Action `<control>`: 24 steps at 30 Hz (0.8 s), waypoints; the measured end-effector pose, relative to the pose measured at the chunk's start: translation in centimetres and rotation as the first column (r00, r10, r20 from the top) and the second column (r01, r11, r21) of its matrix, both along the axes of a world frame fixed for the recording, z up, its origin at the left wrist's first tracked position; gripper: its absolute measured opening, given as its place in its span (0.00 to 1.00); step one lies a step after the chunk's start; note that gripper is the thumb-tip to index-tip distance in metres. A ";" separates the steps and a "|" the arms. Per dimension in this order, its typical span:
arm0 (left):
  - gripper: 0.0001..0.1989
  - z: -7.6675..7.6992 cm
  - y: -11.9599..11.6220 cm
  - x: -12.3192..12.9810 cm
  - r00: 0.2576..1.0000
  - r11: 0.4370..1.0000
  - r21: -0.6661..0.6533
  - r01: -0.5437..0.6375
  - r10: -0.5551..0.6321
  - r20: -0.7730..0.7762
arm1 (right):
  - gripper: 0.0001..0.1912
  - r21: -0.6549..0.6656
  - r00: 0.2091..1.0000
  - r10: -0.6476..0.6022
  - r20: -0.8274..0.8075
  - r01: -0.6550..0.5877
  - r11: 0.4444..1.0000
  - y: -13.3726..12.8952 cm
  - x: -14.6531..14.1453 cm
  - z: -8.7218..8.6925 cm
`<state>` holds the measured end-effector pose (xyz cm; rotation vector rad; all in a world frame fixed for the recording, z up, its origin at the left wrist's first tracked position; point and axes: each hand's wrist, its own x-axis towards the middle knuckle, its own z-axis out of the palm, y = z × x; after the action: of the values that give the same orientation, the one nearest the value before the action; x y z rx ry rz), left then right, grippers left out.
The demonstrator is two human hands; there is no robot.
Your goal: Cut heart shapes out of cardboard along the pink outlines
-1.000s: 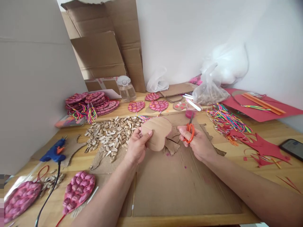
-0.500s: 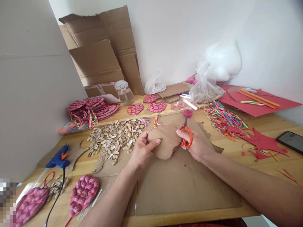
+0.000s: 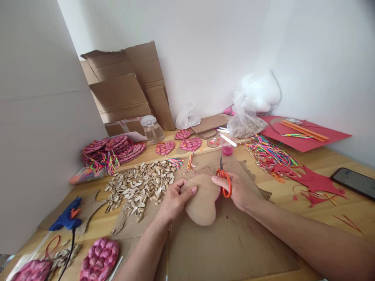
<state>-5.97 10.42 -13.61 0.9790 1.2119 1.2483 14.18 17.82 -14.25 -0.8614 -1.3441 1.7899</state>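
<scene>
Cardboard (image 3: pixel 202 203) — turned lobe-down since earlier, orange scissors (image 3: pixel 222 172) alongside

No words or numbers can be read here. Far past the grip of the left hand (image 3: pixel 175 200) and off to its left, the pale tape (image 3: pixel 124 124) on a brown box (image 3: pixel 113 129) has little red marks, but they are too tiny to make out. Well out to the right of the right hand's (image 3: pixel 239 192) grip, the phone (image 3: pixel 358 182) has a grey screen, and anything on it is too faint to read
</scene>
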 end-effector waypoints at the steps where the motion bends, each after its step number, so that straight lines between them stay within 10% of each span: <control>1: 0.16 -0.1 0.0 0.0 1.000 1.000 0.001 0.005 -0.005 -0.009 | 0.20 0.000 1.000 0.000 -0.007 0.000 1.000 0.0 0.0 0.0; 6: 0.16 -0.8 0.1 0.3 0.997 0.999 -0.014 0.036 -0.035 0.072 | 0.22 0.043 0.999 -0.052 0.000 0.052 0.998 0.5 -0.1 -0.5; 15: 0.27 -1.2 1.3 -1.1 0.931 0.954 0.022 -0.299 0.286 0.225 | 0.22 0.160 0.985 -0.142 0.094 0.126 0.979 1.5 0.2 -0.9; 24: 0.26 -2.0 1.1 -0.8 0.995 0.996 0.044 -0.083 0.085 -0.058 | 0.23 0.213 0.979 -0.185 0.086 0.163 0.963 1.7 0.2 -1.1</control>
<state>-6.75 11.56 -15.61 1.0105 1.2899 1.3225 14.40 19.54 -15.32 -0.9401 -1.4439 1.4598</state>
